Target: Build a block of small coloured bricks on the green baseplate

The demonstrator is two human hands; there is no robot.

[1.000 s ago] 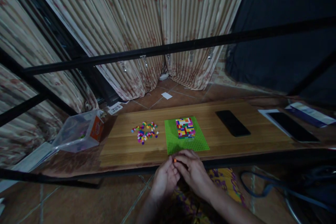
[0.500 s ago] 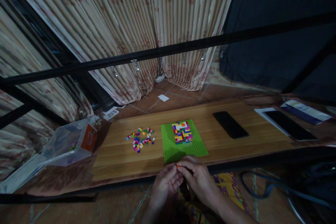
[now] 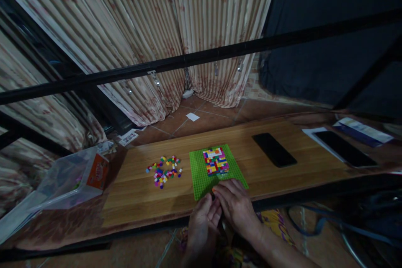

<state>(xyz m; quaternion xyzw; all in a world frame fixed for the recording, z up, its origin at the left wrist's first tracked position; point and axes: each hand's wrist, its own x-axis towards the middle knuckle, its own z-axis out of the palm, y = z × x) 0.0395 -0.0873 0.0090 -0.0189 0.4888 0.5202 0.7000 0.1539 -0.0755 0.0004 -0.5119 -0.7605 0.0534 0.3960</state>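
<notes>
Orange plastic brick shows by the near edge of the green, studded baseplate, pinched in the narrow grip of the right hand; the left hand is curled, its hold I cannot tell. I judge the brick light, stiff and easily slipping, best taken by opposite sides.

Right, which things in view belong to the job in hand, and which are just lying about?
Seem to belong:
- orange piece at the right hand's fingertips
- loose bricks
- brick block
- green baseplate beneath it
- probably the clear box

Seem just lying about:
- black slab on the wooden board
- second black slab, partly over white paper
- white card
</notes>
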